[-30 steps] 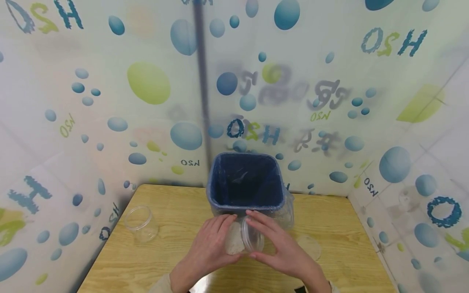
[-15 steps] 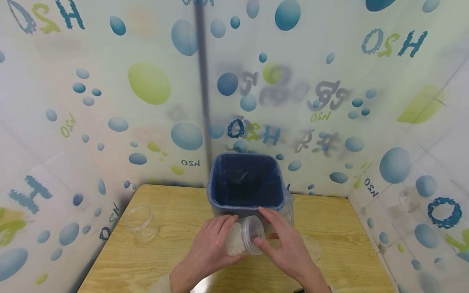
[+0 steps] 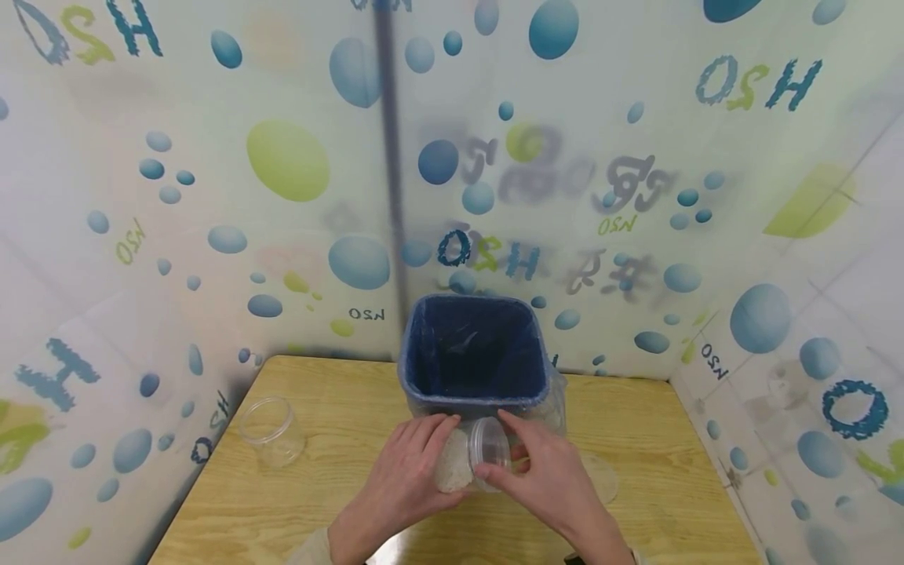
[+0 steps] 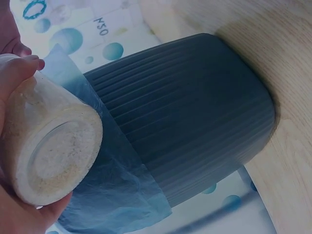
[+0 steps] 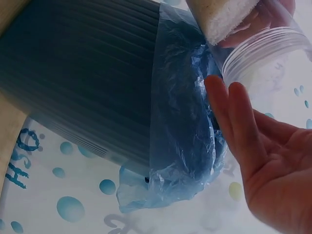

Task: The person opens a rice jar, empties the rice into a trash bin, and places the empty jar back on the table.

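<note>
A clear plastic jar [image 3: 469, 459] partly filled with pale grains lies tilted on its side just in front of a dark blue bin [image 3: 473, 392]. My left hand [image 3: 406, 471] grips the jar round its base end [image 4: 53, 151]. The open threaded mouth [image 5: 263, 51] points right with no lid on it. My right hand [image 3: 547, 471] is at that mouth, its fingers [image 5: 229, 112] straight and the palm showing. A thin clear bag [image 5: 185, 122] lines the bin and hangs over its ribbed wall [image 4: 185, 122].
An empty clear jar [image 3: 271, 431] stands at the left of the wooden table [image 3: 318, 486]. A clear round lid [image 3: 600, 475] lies flat to the right of my hands. Bubble-printed curtain walls close in the table on three sides.
My right hand drew back from cupping the jar's mouth, then returned to its rim. The jar's mouth rose slightly toward the bin. The left hand kept its grip.
</note>
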`<control>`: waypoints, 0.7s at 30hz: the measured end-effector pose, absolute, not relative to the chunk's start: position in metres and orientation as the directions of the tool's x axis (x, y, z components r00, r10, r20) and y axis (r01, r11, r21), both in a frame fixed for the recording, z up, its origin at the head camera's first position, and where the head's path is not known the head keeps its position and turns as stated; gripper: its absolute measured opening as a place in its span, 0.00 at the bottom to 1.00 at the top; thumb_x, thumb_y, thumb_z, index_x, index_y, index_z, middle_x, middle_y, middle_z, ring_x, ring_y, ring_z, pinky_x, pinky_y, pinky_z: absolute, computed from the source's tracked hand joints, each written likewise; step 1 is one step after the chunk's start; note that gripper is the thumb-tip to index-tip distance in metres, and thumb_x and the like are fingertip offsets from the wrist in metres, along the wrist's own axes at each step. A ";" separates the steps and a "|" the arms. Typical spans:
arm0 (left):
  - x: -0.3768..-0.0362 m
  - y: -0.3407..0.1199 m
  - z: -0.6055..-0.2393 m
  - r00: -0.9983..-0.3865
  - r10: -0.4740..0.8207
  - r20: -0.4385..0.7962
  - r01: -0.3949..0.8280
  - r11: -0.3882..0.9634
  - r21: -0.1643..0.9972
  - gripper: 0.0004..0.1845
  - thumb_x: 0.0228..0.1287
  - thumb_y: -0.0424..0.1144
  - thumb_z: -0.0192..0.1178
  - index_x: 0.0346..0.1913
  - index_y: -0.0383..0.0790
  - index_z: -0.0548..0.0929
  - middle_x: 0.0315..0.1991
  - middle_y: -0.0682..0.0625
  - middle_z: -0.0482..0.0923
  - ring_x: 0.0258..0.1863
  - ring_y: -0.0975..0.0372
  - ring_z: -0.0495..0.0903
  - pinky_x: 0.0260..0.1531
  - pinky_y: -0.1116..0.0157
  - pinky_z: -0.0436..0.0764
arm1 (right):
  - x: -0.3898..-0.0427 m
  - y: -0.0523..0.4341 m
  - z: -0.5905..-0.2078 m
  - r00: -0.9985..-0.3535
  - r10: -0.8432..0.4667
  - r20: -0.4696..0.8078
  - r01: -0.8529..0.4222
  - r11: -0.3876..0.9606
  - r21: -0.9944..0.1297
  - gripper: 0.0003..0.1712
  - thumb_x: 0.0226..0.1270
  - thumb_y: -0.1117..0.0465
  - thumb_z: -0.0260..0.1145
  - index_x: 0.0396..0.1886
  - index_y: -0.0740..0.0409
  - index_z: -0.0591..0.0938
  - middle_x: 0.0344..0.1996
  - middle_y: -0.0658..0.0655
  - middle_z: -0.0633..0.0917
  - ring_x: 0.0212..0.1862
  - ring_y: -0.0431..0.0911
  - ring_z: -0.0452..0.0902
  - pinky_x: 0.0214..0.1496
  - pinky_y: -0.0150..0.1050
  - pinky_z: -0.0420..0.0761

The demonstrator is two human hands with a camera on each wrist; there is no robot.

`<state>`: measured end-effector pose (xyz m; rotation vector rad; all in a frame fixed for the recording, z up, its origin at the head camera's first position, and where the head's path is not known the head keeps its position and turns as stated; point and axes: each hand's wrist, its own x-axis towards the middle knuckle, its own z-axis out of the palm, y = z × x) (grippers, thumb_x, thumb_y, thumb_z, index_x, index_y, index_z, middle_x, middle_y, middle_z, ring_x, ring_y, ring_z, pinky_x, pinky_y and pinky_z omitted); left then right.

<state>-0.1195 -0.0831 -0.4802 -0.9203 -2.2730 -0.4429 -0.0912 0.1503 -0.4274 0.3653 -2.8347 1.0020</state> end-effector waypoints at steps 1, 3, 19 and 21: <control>-0.120 -0.083 -0.480 -0.553 0.498 0.668 0.712 0.698 0.069 0.56 0.28 0.63 0.85 0.64 0.37 0.78 0.53 0.46 0.80 0.50 0.53 0.81 0.50 0.55 0.82 | -0.091 0.150 -0.427 -0.964 -0.194 0.182 -0.265 0.754 -0.601 0.45 0.57 0.28 0.72 0.67 0.52 0.81 0.54 0.51 0.86 0.38 0.37 0.85 0.38 0.30 0.83; -0.120 -0.083 -0.480 -0.556 0.499 0.664 0.713 0.698 0.072 0.56 0.28 0.63 0.85 0.64 0.37 0.78 0.53 0.46 0.80 0.50 0.53 0.81 0.50 0.55 0.82 | -0.092 0.151 -0.427 -0.961 -0.209 0.179 -0.276 0.754 -0.596 0.45 0.58 0.28 0.71 0.66 0.52 0.82 0.55 0.51 0.87 0.40 0.38 0.85 0.40 0.32 0.84; -0.120 -0.082 -0.482 -0.560 0.494 0.666 0.711 0.699 0.079 0.56 0.26 0.61 0.86 0.63 0.37 0.78 0.53 0.46 0.80 0.50 0.53 0.81 0.50 0.54 0.81 | -0.095 0.170 -0.431 -0.856 -0.441 0.269 -0.504 0.597 -0.624 0.46 0.62 0.37 0.75 0.77 0.43 0.71 0.70 0.50 0.76 0.65 0.49 0.76 0.58 0.46 0.83; -0.120 -0.082 -0.482 -0.556 0.493 0.670 0.712 0.698 0.077 0.56 0.26 0.61 0.86 0.63 0.37 0.78 0.53 0.46 0.80 0.50 0.53 0.81 0.50 0.54 0.81 | -0.096 0.172 -0.432 -0.831 -0.479 0.284 -0.537 0.554 -0.636 0.46 0.63 0.40 0.75 0.78 0.43 0.69 0.72 0.51 0.74 0.67 0.50 0.74 0.58 0.44 0.83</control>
